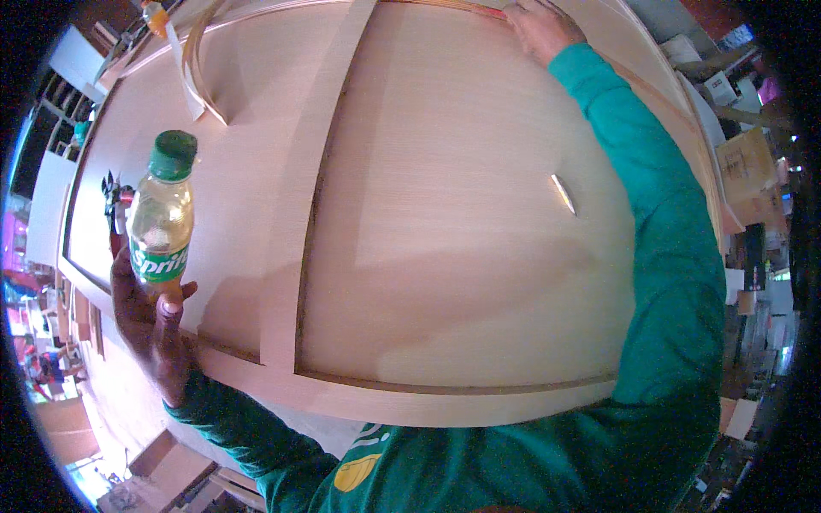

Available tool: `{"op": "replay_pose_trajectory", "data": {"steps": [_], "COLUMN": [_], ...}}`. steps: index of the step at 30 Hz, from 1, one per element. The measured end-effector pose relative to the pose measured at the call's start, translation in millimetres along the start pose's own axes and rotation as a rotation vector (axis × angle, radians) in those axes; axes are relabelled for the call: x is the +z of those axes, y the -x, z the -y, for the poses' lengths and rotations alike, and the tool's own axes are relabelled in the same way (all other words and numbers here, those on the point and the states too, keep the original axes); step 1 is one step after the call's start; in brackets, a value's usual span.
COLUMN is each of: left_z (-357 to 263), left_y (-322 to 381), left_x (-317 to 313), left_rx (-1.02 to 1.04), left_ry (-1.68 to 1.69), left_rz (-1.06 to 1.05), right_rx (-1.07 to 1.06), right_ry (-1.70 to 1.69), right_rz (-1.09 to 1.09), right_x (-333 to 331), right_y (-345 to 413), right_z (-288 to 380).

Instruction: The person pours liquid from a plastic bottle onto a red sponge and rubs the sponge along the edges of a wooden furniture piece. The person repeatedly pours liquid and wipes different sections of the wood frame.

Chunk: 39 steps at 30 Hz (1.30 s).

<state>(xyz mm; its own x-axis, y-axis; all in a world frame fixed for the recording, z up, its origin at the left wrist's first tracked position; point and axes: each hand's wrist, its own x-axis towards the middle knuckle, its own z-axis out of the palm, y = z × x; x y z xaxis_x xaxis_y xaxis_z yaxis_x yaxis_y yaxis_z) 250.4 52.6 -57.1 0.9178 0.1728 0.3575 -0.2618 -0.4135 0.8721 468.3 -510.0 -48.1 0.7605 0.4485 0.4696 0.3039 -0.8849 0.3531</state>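
Observation:
My left hand [154,346] grips a clear plastic Sprite bottle [161,218] around its lower part, and its green cap is on. The bottle is upright, above the left part of a large framed wood panel [462,192]. At the panel's far edge, my right hand [545,29] is against the frame, beside a thin reddish strip [490,11]. Its fingertips are cut off by the top of the picture, so any hold on the strip is unclear. A slim pen-like object [564,195] lies on the panel, inward of my right forearm.
Curled thin wood strips [192,77] lean over the panel's far left. A hand tool with dark jaws [114,195] lies behind the Sprite bottle. An orange drink bottle [154,18] is at the far left corner. Cardboard boxes [747,167] stand to the right. A raised rail [327,154] divides the panel.

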Motion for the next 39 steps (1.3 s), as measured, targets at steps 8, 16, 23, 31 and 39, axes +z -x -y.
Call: {"op": "replay_pose_trajectory", "data": {"steps": [8,16,23,31,39], "left_z": [0.0,-3.1,-10.5,-3.0,-3.8], "left_y": [1.1,-4.3,-0.8,-0.5,1.2], "left_x": [-6.3,-1.4,1.0,-0.5,2.6], "left_rx": [-0.012,-0.005,-0.012,-0.001,0.006], "left_ry": [-0.006,0.040,-0.025,0.007,0.033], "left_rz": [-0.001,0.033,0.005,-0.010,0.002], "right_rx": [-0.168,0.146,0.141,0.299,0.068], "right_ry": [-0.104,-0.090,0.084,0.398,0.267], "right_rz": [-0.104,-0.199,-0.022,-0.001,0.142], "right_x": [11.0,55.3,-45.6,-77.0,-36.1], "right_y": [-43.1,-56.8,-42.7,19.0,88.2], "right_z": [55.0,14.2,-1.5,-103.9,-101.3]}}
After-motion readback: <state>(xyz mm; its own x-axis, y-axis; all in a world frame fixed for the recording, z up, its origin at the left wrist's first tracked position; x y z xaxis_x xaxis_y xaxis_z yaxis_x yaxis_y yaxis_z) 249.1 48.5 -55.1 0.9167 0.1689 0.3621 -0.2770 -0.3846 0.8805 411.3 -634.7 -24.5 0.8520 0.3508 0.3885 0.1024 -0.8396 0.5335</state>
